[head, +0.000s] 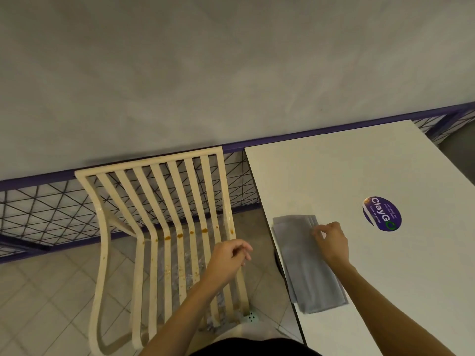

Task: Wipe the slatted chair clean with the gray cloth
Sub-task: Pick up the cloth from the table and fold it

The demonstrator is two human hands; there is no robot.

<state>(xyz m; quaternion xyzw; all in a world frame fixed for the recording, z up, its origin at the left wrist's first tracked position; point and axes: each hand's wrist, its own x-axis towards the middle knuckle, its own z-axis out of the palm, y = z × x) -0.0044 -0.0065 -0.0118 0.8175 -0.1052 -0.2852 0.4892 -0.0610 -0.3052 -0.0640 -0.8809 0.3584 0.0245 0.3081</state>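
Your slatted chair (164,227) stood at 8 o'clock, stained orange, beside the white table (385,253) at 4 o'clock. The gray cloth (303,263) lay folded on the table's left edge. Your right hand (331,242) pinched it; your left hand (228,258) hovered loosely curled, empty, over the slats.

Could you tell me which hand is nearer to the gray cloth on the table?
The right hand: it is on the cloth, fingers at its far end. The left hand hovers over the chair, off to the cloth's left.
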